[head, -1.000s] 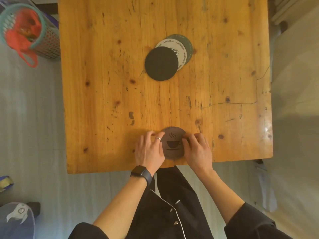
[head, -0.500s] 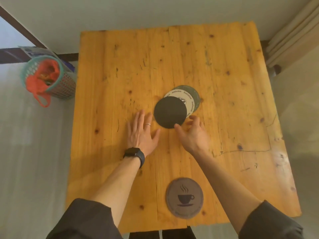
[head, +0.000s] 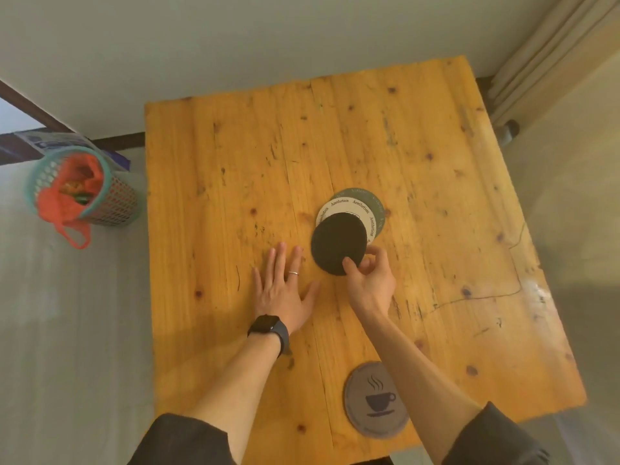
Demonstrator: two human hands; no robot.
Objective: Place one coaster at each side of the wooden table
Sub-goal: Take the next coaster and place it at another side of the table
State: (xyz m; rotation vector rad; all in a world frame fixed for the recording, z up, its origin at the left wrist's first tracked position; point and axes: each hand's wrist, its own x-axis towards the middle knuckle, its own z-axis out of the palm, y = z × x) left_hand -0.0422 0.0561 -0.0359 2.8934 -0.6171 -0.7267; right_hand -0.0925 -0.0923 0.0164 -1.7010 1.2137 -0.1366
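Wooden table [head: 419, 182] fills centre frame, plain grey floor round it. Right hand [head: 370, 278] pinches the near edge of a black coaster [head: 337, 241], thumb on top, fingers curled at its right rim; coaster looks tilted, near edge lifted, far edge over the stack. Under it a white coaster [head: 364, 211] with "Aesthetics" lettering round the rim, and under that a green coaster [head: 375, 198], each offset toward the upper right, all three overlapping just right of table centre. Left hand [head: 285, 290] lies flat on the table, fingers spread, palm down, just left of the black coaster, not touching it; ring on one finger, black watch [head: 268, 328] on the wrist. Grey coaster [head: 372, 402] with a steaming cup print sits alone at the near edge of the table, lower centre of frame, partly covered by the right forearm. Dark sleeves pushed up on both arms. Teal mesh basket [head: 110, 209] with an orange bag inside stands on the floor off the table's left side, upper left of frame. Pale curtain [head: 550, 62] hangs at the upper right corner.
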